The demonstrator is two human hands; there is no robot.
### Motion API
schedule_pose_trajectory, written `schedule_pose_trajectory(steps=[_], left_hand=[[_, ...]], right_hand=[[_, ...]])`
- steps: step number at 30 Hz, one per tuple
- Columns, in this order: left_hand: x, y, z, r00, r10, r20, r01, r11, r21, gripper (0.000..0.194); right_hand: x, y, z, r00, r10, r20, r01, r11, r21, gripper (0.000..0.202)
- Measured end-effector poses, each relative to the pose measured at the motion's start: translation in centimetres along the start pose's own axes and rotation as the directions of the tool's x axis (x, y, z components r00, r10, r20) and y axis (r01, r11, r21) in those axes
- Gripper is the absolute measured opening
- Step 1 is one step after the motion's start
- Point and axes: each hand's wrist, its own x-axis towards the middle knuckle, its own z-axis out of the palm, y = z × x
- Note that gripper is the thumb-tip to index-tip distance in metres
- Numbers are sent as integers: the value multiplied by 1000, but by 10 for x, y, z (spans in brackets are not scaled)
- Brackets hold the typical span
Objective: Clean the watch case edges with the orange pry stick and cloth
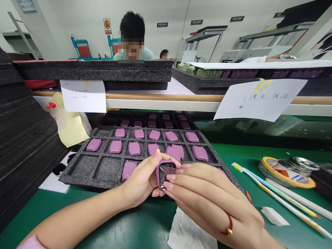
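Observation:
A purple watch case (pixel 158 176) with a dark, glossy face is held up in front of the foam tray (pixel 77 178). My left hand (pixel 141 176) grips it from the left, thumb along its upper edge and fingers underneath. From the right, my right hand (pixel 207 190) reaches over it, fingers together, the tips touching the face and right edge. A pale, see-through patch like thin film crosses the face near those fingertips; I cannot make out whether it is loose. My right thumb is hidden. Several purple cases (pixel 134 148) sit in the tray's compartments behind my hands.
White crumpled paper (pixel 192 230) lies below my hands on the green table. To the right are toothbrushes (pixel 285 204), a tape roll (pixel 267 169) and a white scrap (pixel 275 216). Black foam stacks (pixel 26 138) rise at left. A shelf edge (pixel 160 103) crosses ahead; a person (pixel 132 34) is beyond.

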Motion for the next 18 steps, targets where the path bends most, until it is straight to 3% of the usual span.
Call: schedule_pose_trajectory(steps=[3,6,10,13,18], left_hand=[[0,-2,1,999,42,-17,-41,998,42,50],[1,-3,3,996,93,-16,-92,992,81,54],[1,-4,1,992,126,17,-127,978,168,59],[0,-5,-1,993,115,23,-117,958,263,59],[-1,-3,2,988,111,-107,-92,980,175,60]], right_hand=[[14,2,0,998,-17,-62,18,1000,2,19],[17,2,0,1000,2,-30,-1,1000,18,38],[9,-1,9,992,112,64,-119,986,113,53],[6,-2,14,978,188,91,-204,955,216,48],[10,1,7,917,374,138,-398,834,381,56]])
